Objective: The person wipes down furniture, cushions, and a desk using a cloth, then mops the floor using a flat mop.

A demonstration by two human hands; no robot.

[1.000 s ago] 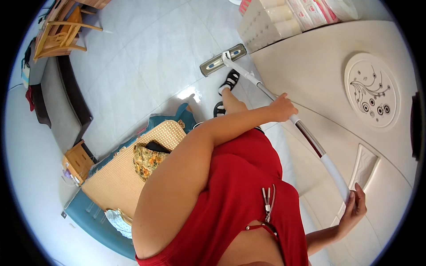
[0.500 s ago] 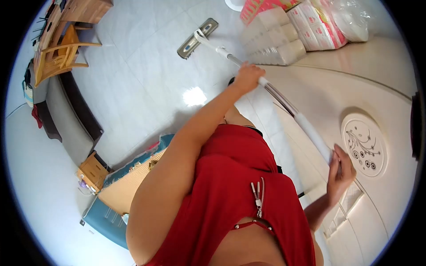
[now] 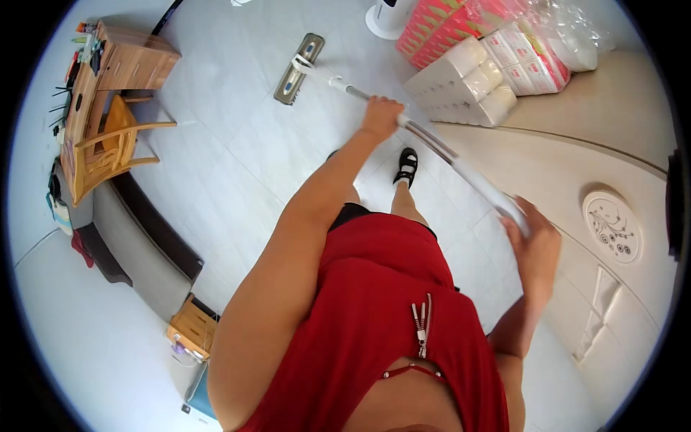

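Observation:
A flat mop (image 3: 425, 137) slants across the view, its long white and silver pole running from upper left to lower right. Its grey rectangular head (image 3: 301, 68) lies on the tiled floor. My left hand (image 3: 383, 117) is wrapped round the middle of the pole. At the pole's upper end, my right hand (image 3: 536, 248) has its thumb and fingers on either side of the white grip. The palm side of the right hand is partly hidden.
To the right stand toilet roll packs (image 3: 461, 86) and tissue packs (image 3: 525, 57) beside a cream cabinet (image 3: 547, 173). A wooden chair (image 3: 119, 140), a desk (image 3: 137, 61) and a grey bench (image 3: 140, 237) line the left. My sandalled foot (image 3: 407, 165) is on the tiles.
The mop head has shifted left and turned more upright in view. Both hands moved up and left with the pole. The surroundings have shifted, and my sandalled foot now shows.

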